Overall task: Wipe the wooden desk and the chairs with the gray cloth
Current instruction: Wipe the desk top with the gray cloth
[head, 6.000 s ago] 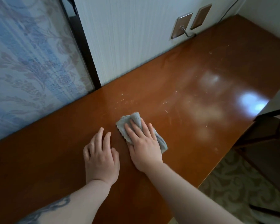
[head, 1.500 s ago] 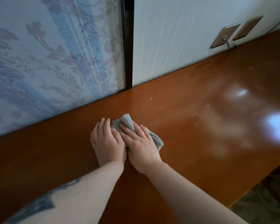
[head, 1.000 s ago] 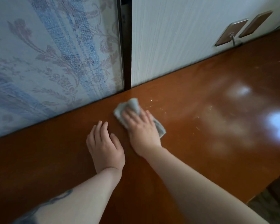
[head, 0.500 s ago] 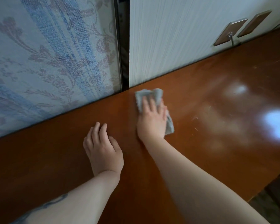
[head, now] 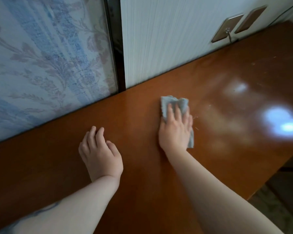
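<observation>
Since half a second ago the cloth has slid rightward across the desk, away from the dark gap between curtain and wall, and with it the right hand; the left hand has kept its place.

Gray and crumpled, the cloth lies flat on the desk under the right hand, its far end showing beyond the fingertips and a strip showing along the hand's right side. It sits near the back edge of the desk, below the white ribbed wall. The right hand presses down on it with straight, close-set fingers, not curled round it. Just right of the cloth, small pale specks lie on the wood.

The left hand rests palm down on the bare desk, well apart from the cloth, fingers relaxed and holding nothing. A blue-gray tattoo shows on the left forearm.

Farther right, the glossy wood carries bright reflections. Behind the desk on the left hangs a blue floral curtain. On the wall at upper right are two brown plates, one with a cord plugged in. Patterned floor shows past the desk's near right edge.
</observation>
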A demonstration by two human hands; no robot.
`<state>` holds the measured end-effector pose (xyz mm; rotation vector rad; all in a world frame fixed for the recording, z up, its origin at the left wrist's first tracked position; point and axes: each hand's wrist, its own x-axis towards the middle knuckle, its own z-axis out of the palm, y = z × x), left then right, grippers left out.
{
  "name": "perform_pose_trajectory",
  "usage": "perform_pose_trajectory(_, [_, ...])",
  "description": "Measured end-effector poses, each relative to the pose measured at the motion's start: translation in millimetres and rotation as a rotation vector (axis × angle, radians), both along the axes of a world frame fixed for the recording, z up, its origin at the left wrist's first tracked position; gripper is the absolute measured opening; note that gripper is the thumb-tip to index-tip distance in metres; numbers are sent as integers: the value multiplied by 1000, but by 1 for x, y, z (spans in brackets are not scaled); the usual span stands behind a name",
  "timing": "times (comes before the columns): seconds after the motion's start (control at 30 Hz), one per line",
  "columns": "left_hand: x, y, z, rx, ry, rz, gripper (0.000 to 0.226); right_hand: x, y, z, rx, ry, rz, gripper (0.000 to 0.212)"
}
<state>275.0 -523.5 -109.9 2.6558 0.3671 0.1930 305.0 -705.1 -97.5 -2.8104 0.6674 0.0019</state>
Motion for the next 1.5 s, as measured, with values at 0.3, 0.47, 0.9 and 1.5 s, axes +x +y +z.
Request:
perform_pose_trajectory(0.3, [-1, 0, 1, 17, -22, -8, 39, -32, 41, 10, 52, -171, 398, 57])
perform_pose_trajectory(0.47, [0, -1, 3, 16, 4, 2, 39, -36, 18, 1, 26, 20, 167, 61])
perform_pose_trajectory(0.9, [-48, -20, 11, 47, -168, -614, 43, -101, 5, 8, 70, 14, 354, 60])
perform_pose_trajectory(1.5, [-75, -136, 3, 46, 87, -285, 47, -130, -96, 1, -7, -15, -397, 54])
